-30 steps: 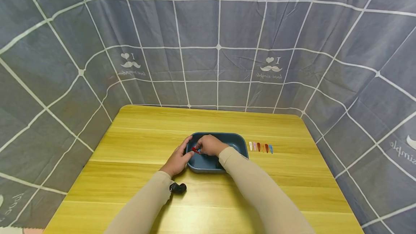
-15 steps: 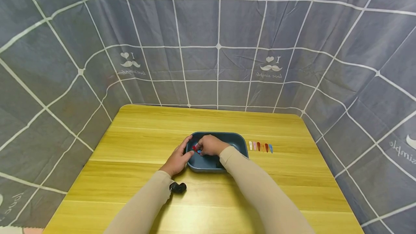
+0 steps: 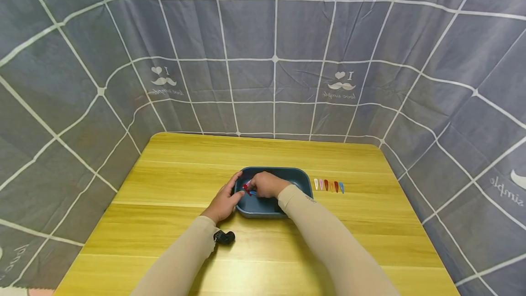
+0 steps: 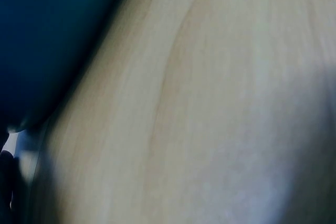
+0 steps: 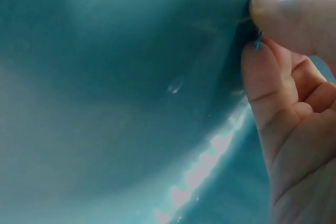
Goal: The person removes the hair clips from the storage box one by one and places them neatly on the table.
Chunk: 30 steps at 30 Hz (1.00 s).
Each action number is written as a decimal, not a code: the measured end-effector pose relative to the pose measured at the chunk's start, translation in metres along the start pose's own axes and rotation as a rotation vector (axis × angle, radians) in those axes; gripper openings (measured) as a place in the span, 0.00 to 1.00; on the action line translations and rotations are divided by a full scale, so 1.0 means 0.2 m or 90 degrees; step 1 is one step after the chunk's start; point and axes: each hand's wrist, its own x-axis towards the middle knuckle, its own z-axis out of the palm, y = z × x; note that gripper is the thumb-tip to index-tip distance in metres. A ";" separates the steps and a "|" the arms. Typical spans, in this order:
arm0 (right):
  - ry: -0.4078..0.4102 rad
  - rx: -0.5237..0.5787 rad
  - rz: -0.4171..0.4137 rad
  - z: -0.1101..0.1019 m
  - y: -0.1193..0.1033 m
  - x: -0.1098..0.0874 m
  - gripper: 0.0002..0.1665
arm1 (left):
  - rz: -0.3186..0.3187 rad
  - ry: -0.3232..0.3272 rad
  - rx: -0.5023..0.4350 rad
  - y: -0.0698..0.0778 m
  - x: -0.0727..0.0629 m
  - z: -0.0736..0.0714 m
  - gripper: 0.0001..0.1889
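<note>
In the head view a dark blue rectangular basin [image 3: 263, 215] stands on the table. My left hand [image 3: 223, 202] holds its left side, fingers along the wall and thumb over the rim. My right hand [image 3: 267, 184] reaches down inside, near the left end. Its thumb and index finger pinch a small blue hair clip [image 5: 258, 41], mostly hidden by the fingertips in the right wrist view. Red hair clips [image 3: 246, 188] lie at the basin's left end, close to the right fingertips. The left wrist view shows only the basin's outer wall [image 4: 47, 35] and table.
Right of the basin, several hair clips [image 3: 326, 185] lie in a row: white, pink, dark red, orange and blue. A black device [image 3: 224, 237] sits at the left wrist. Grey checked curtains [image 3: 255, 81] surround the wooden table [image 3: 185, 159] at the back and sides.
The right fingers have shifted slightly among the clips, and the red clips by the fingertips have turned a little. The left hand and basin stay in place.
</note>
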 end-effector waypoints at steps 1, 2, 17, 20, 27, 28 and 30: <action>0.000 0.001 0.001 0.00 0.00 0.00 0.20 | 0.000 -0.001 -0.001 0.00 0.00 0.00 0.35; 0.000 -0.003 0.000 0.00 0.00 0.00 0.20 | 0.000 -0.002 -0.001 0.00 0.00 0.00 0.35; 0.027 -0.010 0.018 -0.01 0.00 -0.03 0.22 | 0.004 -0.005 -0.010 0.01 0.00 0.01 0.34; 0.037 -0.003 0.015 -0.01 0.01 -0.03 0.22 | 0.001 -0.006 -0.011 0.01 0.00 0.01 0.34; 0.069 0.097 0.023 -0.03 0.07 -0.05 0.21 | -0.005 -0.009 -0.004 0.01 0.00 0.00 0.35; 0.071 0.113 0.026 -0.04 0.07 -0.06 0.21 | -0.005 -0.009 -0.001 0.00 0.00 0.00 0.35; 0.069 0.152 0.032 -0.07 0.09 -0.08 0.21 | -0.005 -0.008 -0.003 0.00 0.01 0.00 0.35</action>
